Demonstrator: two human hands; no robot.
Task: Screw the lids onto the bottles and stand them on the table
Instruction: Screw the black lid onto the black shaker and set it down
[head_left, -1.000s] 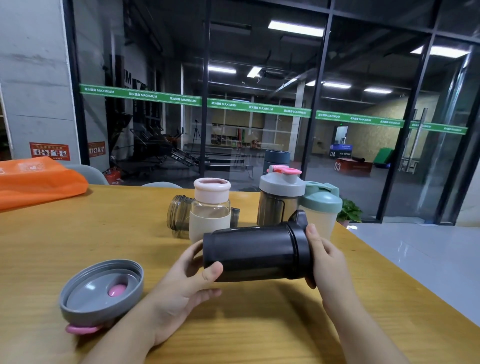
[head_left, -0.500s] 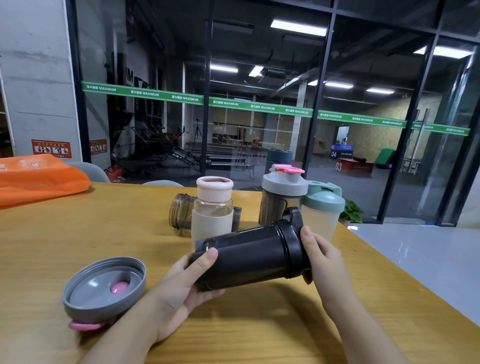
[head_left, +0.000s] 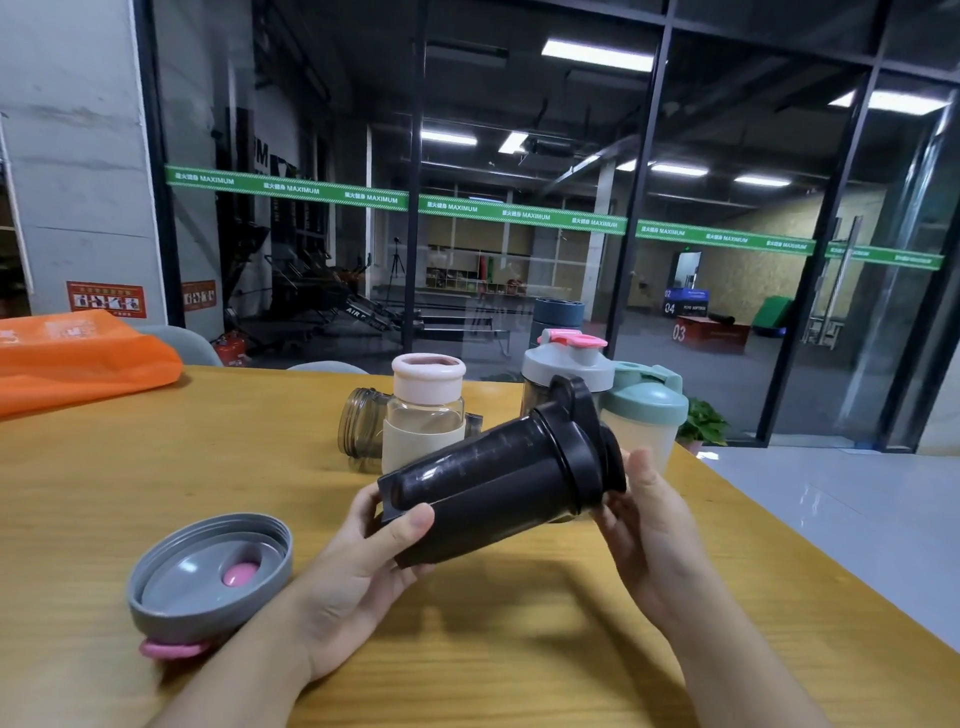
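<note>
The black bottle (head_left: 498, 488) has tilted lid-end up above the worktop (head_left: 156, 467); left hand (head_left: 363, 566) grips its base, right hand (head_left: 654, 525) cups the lid (head_left: 582, 441), probably to stand it.

1. I see a black bottle (head_left: 493, 493) with a black lid (head_left: 587, 441).
2. The loose lid (head_left: 208, 571) is grey with a pink plug.
3. The table (head_left: 156, 467) is yellow wood grain.
4. One standing bottle (head_left: 425, 415) has a pale pink cap and cream sleeve.
5. Another's lid (head_left: 647, 402) is green.
6. The bag (head_left: 78, 358) is orange.
</note>
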